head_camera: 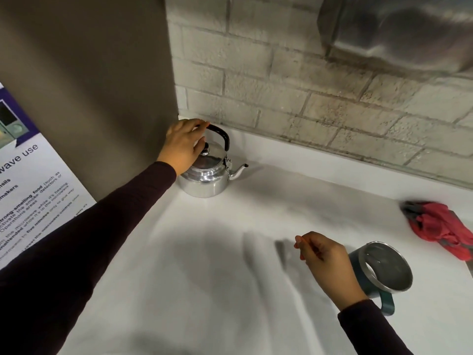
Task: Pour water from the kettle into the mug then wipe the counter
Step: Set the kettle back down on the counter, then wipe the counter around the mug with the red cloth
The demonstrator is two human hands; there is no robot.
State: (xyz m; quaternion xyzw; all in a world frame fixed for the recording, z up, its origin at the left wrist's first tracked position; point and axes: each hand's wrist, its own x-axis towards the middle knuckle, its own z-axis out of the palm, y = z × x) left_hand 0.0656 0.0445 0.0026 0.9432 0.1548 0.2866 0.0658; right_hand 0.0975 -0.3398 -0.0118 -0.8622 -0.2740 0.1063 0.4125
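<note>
A shiny metal kettle (207, 175) with a black arched handle stands on the white counter (204, 252) in the back corner, its spout pointing right. My left hand (183, 143) lies over the handle, fingers curled across its top and thumb by the lid knob. A teal mug (391, 272) with a steel inside stands at the front right, handle toward me. My right hand (325, 257) hovers just left of the mug, fingers loosely curled, with nothing in it. A red and grey cloth (440, 226) lies crumpled at the right edge.
A tall brown panel (89, 85) rises directly left of the kettle, with a printed notice (33, 180) on it. A pale brick wall (294, 98) runs behind the counter. A steel wall unit (399, 29) hangs at the top right.
</note>
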